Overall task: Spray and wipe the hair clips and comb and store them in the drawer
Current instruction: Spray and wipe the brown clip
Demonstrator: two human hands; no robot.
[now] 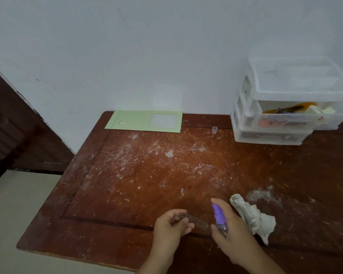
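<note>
My left hand (171, 224) grips a brown hair clip (196, 222) low over the wooden table (127, 175) near its front edge. Just to the right, my right hand (230, 230) holds a small spray bottle with a purple top (218, 214), its nozzle turned toward the clip and a finger resting on top. A crumpled grey-white cloth (253, 216) lies on the table right of that hand. At the back right stands a clear plastic drawer unit (246, 107); its middle drawer (297, 117) is pulled out, with an orange item and other small pieces inside.
A small clear cap (214, 129) stands near the drawer unit's left corner. A green card folder (145, 121) lies at the table's back edge against the white wall. The tabletop is scratched and dusted white. A dark wooden door (18, 125) is at the left.
</note>
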